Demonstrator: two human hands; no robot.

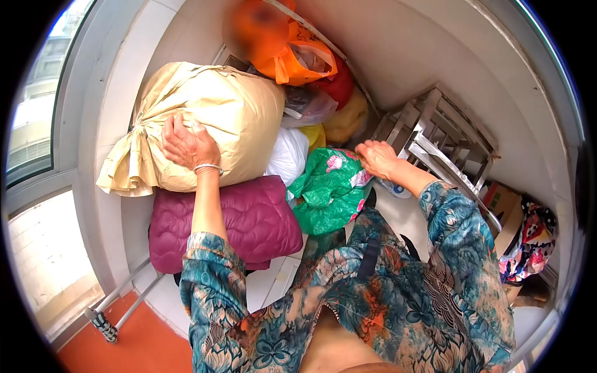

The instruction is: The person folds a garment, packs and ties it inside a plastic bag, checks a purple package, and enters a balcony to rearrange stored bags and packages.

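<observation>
My left hand (188,144) lies on the big beige sack (227,118) near its tied neck, fingers bent against the cloth; whether they pinch a fold of it I cannot make out. Under the sack is a folded maroon quilted bundle (224,224). My right hand (377,158) is closed at the upper right edge of the green printed plastic bag (326,193), its fingers curled on the bag's edge. A white plastic bag (290,152) sits between the beige sack and the green bag.
Behind are an orange bag (298,62), a red bag (339,84) and a yellow-brown bundle (348,118). A metal rack (448,140) stands at the right, with a cardboard box (505,208) and patterned cloth (532,242) beyond. A window (46,93) is at the left.
</observation>
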